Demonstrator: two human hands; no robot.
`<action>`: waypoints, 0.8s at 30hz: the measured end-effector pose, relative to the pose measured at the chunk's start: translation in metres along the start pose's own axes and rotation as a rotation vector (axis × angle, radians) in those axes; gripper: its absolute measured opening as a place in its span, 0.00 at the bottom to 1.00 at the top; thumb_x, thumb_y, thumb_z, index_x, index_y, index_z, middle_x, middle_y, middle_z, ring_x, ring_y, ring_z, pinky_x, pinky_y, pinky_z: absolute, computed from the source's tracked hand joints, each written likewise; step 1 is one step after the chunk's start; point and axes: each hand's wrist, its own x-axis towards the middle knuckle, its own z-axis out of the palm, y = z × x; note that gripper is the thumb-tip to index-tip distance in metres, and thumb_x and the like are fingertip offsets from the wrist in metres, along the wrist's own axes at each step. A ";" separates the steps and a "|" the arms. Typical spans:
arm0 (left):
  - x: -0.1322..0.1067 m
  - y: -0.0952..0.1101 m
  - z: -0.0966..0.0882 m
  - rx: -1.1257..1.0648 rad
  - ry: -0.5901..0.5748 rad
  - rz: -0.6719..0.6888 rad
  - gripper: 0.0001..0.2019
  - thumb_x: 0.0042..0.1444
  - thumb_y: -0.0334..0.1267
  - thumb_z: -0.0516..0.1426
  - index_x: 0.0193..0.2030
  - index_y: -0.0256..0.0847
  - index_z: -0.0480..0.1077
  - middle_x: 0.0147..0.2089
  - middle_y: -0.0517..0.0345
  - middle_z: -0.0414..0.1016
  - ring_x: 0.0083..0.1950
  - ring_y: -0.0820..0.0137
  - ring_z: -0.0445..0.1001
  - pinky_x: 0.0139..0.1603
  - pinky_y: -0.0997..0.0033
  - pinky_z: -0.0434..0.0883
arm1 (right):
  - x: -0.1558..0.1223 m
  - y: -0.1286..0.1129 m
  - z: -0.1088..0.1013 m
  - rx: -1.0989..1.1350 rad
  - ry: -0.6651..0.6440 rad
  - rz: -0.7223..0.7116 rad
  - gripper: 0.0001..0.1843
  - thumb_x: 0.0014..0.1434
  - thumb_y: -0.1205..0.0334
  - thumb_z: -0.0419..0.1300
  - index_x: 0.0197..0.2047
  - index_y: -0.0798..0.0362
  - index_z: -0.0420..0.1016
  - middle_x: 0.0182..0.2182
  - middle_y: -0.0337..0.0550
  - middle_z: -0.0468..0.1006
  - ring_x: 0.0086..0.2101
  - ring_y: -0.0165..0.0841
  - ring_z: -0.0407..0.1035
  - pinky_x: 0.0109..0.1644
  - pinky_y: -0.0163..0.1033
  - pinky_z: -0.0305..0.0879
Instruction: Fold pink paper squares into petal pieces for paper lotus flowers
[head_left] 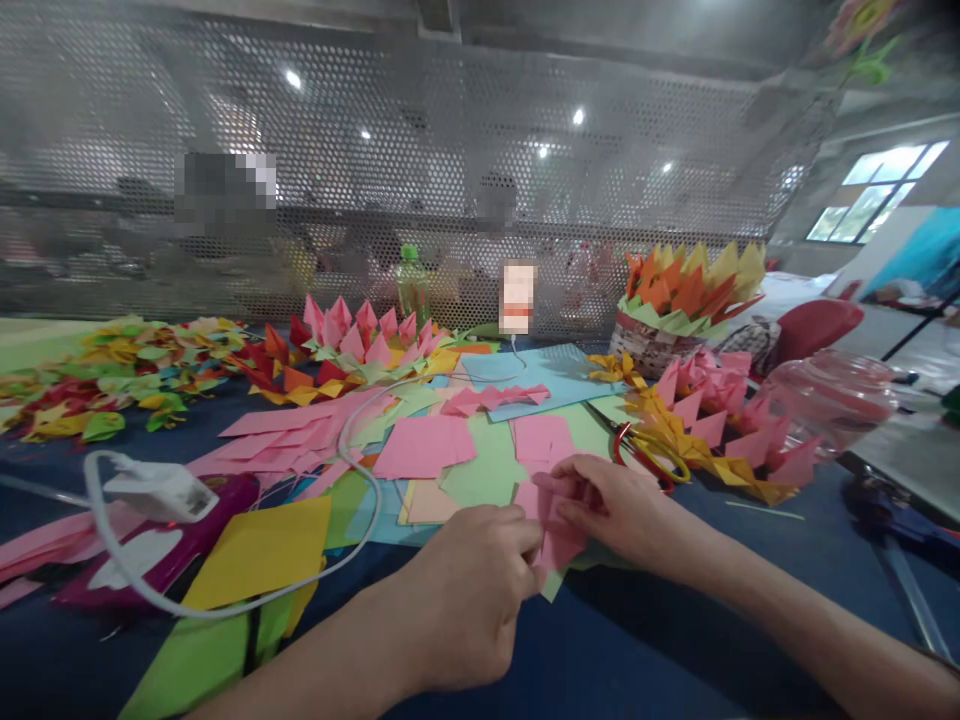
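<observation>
Both hands are closed on one piece of pink paper [559, 540] low over the near part of the table. My left hand [469, 590] pinches its left side, with the fingertips partly hidden behind the knuckles. On the right, my right hand [619, 510] grips the upper edge between thumb and fingers. A fold seems to run down the paper between them. Just beyond lie a stack of pink paper squares [426, 447] and a smaller pink stack [541, 440], on green sheets [480, 485]. A strip of folded pink pieces [499, 398] rests on blue paper [555, 370].
Red-handled scissors [621, 445] lie right of the stacks. A white cable [345, 440] loops from a charger [161, 490] across the left side. Folded paper flowers [367, 335], a filled basket [637, 345], a clear jar [829, 400] and a green-capped bottle [411, 285] stand around. A perforated metal screen [337, 200] closes the back.
</observation>
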 end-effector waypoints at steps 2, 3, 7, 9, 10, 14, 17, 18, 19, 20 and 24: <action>0.000 -0.002 0.001 -0.005 0.013 0.005 0.07 0.47 0.28 0.54 0.31 0.40 0.73 0.34 0.56 0.71 0.37 0.66 0.69 0.34 0.65 0.65 | 0.002 -0.004 -0.001 -0.021 -0.006 0.005 0.13 0.57 0.62 0.60 0.47 0.49 0.73 0.31 0.39 0.76 0.31 0.34 0.69 0.31 0.35 0.55; 0.000 -0.002 0.001 -0.006 0.018 0.007 0.08 0.48 0.29 0.54 0.32 0.40 0.73 0.34 0.56 0.71 0.37 0.65 0.70 0.35 0.65 0.66 | 0.003 -0.007 -0.002 -0.022 -0.017 0.004 0.13 0.57 0.61 0.60 0.46 0.48 0.73 0.30 0.39 0.76 0.31 0.35 0.68 0.31 0.35 0.53; 0.000 -0.005 0.005 -0.007 0.031 0.019 0.07 0.47 0.29 0.55 0.30 0.41 0.74 0.34 0.56 0.72 0.38 0.64 0.71 0.36 0.64 0.66 | 0.011 -0.014 -0.003 0.045 -0.064 -0.013 0.15 0.54 0.62 0.61 0.47 0.48 0.73 0.28 0.37 0.75 0.31 0.34 0.68 0.31 0.34 0.53; 0.000 -0.006 0.006 -0.043 0.061 0.015 0.07 0.47 0.28 0.55 0.31 0.41 0.74 0.35 0.57 0.72 0.39 0.65 0.71 0.37 0.65 0.66 | 0.015 -0.016 -0.001 0.115 -0.065 -0.017 0.16 0.54 0.63 0.60 0.48 0.48 0.72 0.27 0.35 0.73 0.29 0.32 0.66 0.30 0.33 0.53; 0.001 -0.005 0.006 -0.076 0.094 0.002 0.08 0.48 0.27 0.55 0.32 0.41 0.74 0.36 0.57 0.72 0.40 0.65 0.71 0.38 0.66 0.67 | 0.017 -0.016 0.000 0.157 -0.053 -0.015 0.16 0.55 0.64 0.59 0.48 0.49 0.72 0.25 0.33 0.71 0.27 0.31 0.65 0.30 0.33 0.53; 0.003 -0.007 0.003 -0.243 0.431 -0.178 0.12 0.59 0.25 0.49 0.42 0.41 0.71 0.43 0.55 0.71 0.46 0.67 0.70 0.44 0.68 0.67 | 0.018 -0.007 0.005 0.363 0.052 0.028 0.19 0.60 0.64 0.51 0.55 0.50 0.61 0.20 0.27 0.61 0.20 0.28 0.57 0.24 0.31 0.51; 0.006 -0.015 -0.001 -0.394 0.683 -0.397 0.08 0.63 0.32 0.50 0.46 0.41 0.68 0.48 0.53 0.69 0.49 0.66 0.69 0.46 0.67 0.68 | 0.017 0.001 0.007 0.519 0.154 0.051 0.16 0.62 0.60 0.49 0.53 0.48 0.54 0.20 0.25 0.59 0.18 0.26 0.53 0.22 0.30 0.47; 0.007 -0.018 0.000 -0.470 0.714 -0.468 0.07 0.63 0.36 0.52 0.47 0.41 0.67 0.49 0.53 0.69 0.49 0.65 0.70 0.44 0.67 0.68 | 0.017 0.002 0.008 0.563 0.181 0.049 0.14 0.62 0.59 0.50 0.51 0.48 0.54 0.20 0.25 0.59 0.18 0.26 0.53 0.22 0.30 0.46; 0.008 -0.021 0.001 -0.561 0.713 -0.534 0.09 0.62 0.39 0.54 0.47 0.41 0.66 0.49 0.52 0.69 0.48 0.65 0.70 0.43 0.67 0.69 | 0.017 0.002 0.008 0.602 0.199 0.043 0.12 0.62 0.58 0.51 0.48 0.48 0.55 0.20 0.25 0.59 0.18 0.26 0.53 0.22 0.30 0.46; 0.009 -0.024 0.002 -0.677 0.699 -0.592 0.12 0.61 0.43 0.56 0.47 0.40 0.64 0.49 0.51 0.69 0.48 0.64 0.71 0.43 0.66 0.70 | 0.017 0.001 0.008 0.638 0.207 0.032 0.10 0.62 0.57 0.52 0.45 0.48 0.56 0.20 0.25 0.60 0.19 0.25 0.54 0.22 0.30 0.47; 0.015 -0.031 0.011 -1.191 0.578 -0.664 0.26 0.54 0.50 0.62 0.52 0.37 0.60 0.48 0.46 0.71 0.44 0.63 0.75 0.38 0.67 0.72 | 0.012 -0.011 0.010 0.739 0.169 -0.029 0.06 0.63 0.57 0.52 0.39 0.51 0.62 0.21 0.29 0.62 0.19 0.25 0.56 0.23 0.31 0.51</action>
